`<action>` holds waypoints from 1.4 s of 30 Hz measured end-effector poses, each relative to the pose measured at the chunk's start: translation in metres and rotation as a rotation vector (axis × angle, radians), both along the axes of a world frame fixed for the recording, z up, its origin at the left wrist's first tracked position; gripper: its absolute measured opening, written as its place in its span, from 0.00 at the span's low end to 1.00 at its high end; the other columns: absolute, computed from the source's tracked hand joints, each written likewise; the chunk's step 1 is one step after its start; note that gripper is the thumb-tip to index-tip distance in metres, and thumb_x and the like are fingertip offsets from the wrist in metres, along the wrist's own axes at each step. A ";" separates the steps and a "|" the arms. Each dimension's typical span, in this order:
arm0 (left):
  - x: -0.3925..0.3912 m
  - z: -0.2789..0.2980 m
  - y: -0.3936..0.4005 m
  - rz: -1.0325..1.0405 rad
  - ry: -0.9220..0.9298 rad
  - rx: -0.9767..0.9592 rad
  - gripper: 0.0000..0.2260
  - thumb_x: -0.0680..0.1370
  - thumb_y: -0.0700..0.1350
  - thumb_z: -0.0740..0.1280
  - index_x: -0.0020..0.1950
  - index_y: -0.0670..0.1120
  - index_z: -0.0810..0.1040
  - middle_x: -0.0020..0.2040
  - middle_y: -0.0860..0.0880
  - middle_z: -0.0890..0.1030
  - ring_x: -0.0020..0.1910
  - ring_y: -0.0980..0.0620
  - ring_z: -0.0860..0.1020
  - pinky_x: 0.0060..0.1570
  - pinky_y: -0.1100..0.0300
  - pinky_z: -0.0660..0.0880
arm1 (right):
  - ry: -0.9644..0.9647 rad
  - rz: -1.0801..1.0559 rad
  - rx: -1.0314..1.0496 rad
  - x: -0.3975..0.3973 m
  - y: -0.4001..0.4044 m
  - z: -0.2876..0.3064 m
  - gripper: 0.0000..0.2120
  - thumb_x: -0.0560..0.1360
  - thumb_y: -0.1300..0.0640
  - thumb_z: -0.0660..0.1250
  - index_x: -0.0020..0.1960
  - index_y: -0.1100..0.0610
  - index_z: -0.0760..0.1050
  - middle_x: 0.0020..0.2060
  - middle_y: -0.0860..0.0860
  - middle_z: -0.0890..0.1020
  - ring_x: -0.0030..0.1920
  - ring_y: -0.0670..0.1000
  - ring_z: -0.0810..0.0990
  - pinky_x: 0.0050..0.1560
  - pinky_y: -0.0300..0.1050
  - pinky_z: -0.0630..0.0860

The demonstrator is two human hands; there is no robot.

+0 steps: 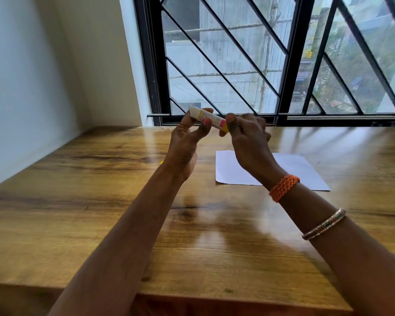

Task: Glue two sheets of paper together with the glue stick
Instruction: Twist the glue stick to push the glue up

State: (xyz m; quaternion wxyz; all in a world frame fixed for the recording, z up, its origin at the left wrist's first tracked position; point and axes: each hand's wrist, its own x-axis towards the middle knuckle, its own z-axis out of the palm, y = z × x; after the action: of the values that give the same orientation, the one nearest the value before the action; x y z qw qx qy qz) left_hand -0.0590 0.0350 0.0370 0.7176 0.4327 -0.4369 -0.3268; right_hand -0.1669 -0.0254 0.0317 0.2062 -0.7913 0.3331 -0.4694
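A small white glue stick with pink and yellow bands is held up in the air over the far part of the wooden table. My left hand pinches its white end between fingers and thumb. My right hand grips its yellow end, fingers curled round it. White paper lies flat on the table below and to the right of my right hand; my right wrist hides part of it, and I cannot tell whether it is one sheet or two.
A barred window runs along the table's far edge. A white wall borders the table on the left. A small yellow thing peeks out behind my left wrist. The table's near edge is at the bottom.
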 end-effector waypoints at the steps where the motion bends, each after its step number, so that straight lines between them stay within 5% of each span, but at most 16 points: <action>1: 0.000 0.001 0.001 -0.014 -0.016 0.011 0.08 0.77 0.39 0.62 0.49 0.50 0.76 0.45 0.57 0.78 0.46 0.67 0.74 0.48 0.65 0.63 | -0.061 0.094 0.142 0.000 0.001 0.001 0.22 0.81 0.45 0.51 0.35 0.50 0.75 0.42 0.54 0.75 0.50 0.50 0.68 0.56 0.49 0.58; 2: -0.001 0.001 0.001 -0.028 -0.028 0.017 0.08 0.77 0.38 0.62 0.49 0.50 0.76 0.46 0.57 0.78 0.47 0.66 0.74 0.48 0.65 0.63 | -0.137 0.179 0.283 0.000 0.003 0.003 0.24 0.81 0.44 0.49 0.33 0.51 0.73 0.42 0.61 0.76 0.47 0.51 0.70 0.60 0.55 0.63; 4: -0.002 0.002 0.002 -0.048 -0.047 0.024 0.07 0.77 0.39 0.62 0.49 0.50 0.76 0.45 0.56 0.79 0.45 0.68 0.75 0.47 0.66 0.63 | -0.238 0.238 0.411 -0.002 0.003 0.003 0.25 0.82 0.46 0.50 0.34 0.55 0.73 0.37 0.64 0.75 0.40 0.51 0.70 0.51 0.52 0.68; 7: -0.004 0.002 0.001 -0.011 -0.048 0.034 0.05 0.76 0.40 0.63 0.48 0.48 0.76 0.51 0.49 0.77 0.46 0.67 0.74 0.46 0.66 0.63 | -0.196 0.143 0.137 0.000 0.002 -0.002 0.24 0.81 0.48 0.51 0.34 0.56 0.75 0.26 0.49 0.73 0.30 0.46 0.68 0.39 0.45 0.62; 13: -0.003 0.002 0.002 0.064 0.080 0.019 0.07 0.77 0.44 0.62 0.53 0.43 0.73 0.40 0.57 0.80 0.32 0.76 0.74 0.42 0.67 0.61 | 0.037 -0.011 -0.517 0.002 0.005 -0.015 0.12 0.76 0.49 0.63 0.53 0.57 0.73 0.39 0.48 0.80 0.46 0.51 0.76 0.47 0.43 0.55; 18: -0.011 0.006 0.003 0.079 0.107 0.024 0.04 0.77 0.43 0.64 0.48 0.43 0.75 0.31 0.61 0.81 0.29 0.77 0.73 0.41 0.68 0.60 | -0.054 -0.113 -0.570 -0.004 0.004 -0.013 0.12 0.71 0.56 0.71 0.51 0.59 0.73 0.40 0.48 0.82 0.42 0.52 0.80 0.48 0.43 0.58; 25: -0.010 0.006 0.005 0.089 0.151 0.042 0.04 0.76 0.43 0.65 0.49 0.44 0.75 0.29 0.62 0.81 0.26 0.77 0.72 0.41 0.67 0.59 | -0.010 -0.239 -0.608 -0.004 0.004 -0.009 0.12 0.69 0.50 0.72 0.45 0.57 0.76 0.41 0.50 0.82 0.45 0.54 0.77 0.44 0.44 0.57; 29: -0.010 0.005 0.004 0.056 0.065 0.030 0.04 0.77 0.40 0.63 0.50 0.45 0.74 0.42 0.54 0.77 0.30 0.75 0.74 0.42 0.66 0.62 | 0.007 -0.165 -0.355 -0.001 -0.001 -0.011 0.09 0.75 0.49 0.65 0.43 0.54 0.76 0.38 0.48 0.82 0.43 0.52 0.77 0.47 0.44 0.58; 32: -0.010 0.005 0.006 0.023 -0.005 0.029 0.05 0.77 0.39 0.62 0.46 0.47 0.75 0.49 0.49 0.77 0.39 0.70 0.76 0.45 0.65 0.64 | -0.055 0.202 0.086 0.002 -0.003 -0.008 0.10 0.76 0.51 0.61 0.37 0.50 0.73 0.33 0.48 0.79 0.40 0.51 0.77 0.53 0.53 0.71; 35: -0.008 0.006 0.007 -0.010 -0.044 0.011 0.07 0.78 0.39 0.60 0.45 0.48 0.76 0.60 0.45 0.72 0.51 0.59 0.72 0.48 0.65 0.65 | -0.140 0.498 0.335 -0.001 0.001 -0.002 0.14 0.80 0.60 0.56 0.38 0.55 0.73 0.34 0.51 0.75 0.34 0.43 0.75 0.42 0.34 0.72; 42: -0.011 0.006 0.003 -0.089 -0.057 -0.001 0.09 0.79 0.39 0.59 0.48 0.52 0.75 0.53 0.53 0.76 0.51 0.62 0.71 0.52 0.62 0.63 | -0.286 0.666 0.804 -0.009 -0.003 0.001 0.22 0.82 0.50 0.47 0.38 0.58 0.71 0.28 0.51 0.75 0.34 0.52 0.74 0.44 0.48 0.68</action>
State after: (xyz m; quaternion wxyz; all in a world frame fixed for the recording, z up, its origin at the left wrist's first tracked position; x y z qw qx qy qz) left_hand -0.0697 0.0384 0.0427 0.6898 0.4219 -0.4761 -0.3457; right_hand -0.1763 -0.0281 0.0328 0.6735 -0.6411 0.1861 -0.3173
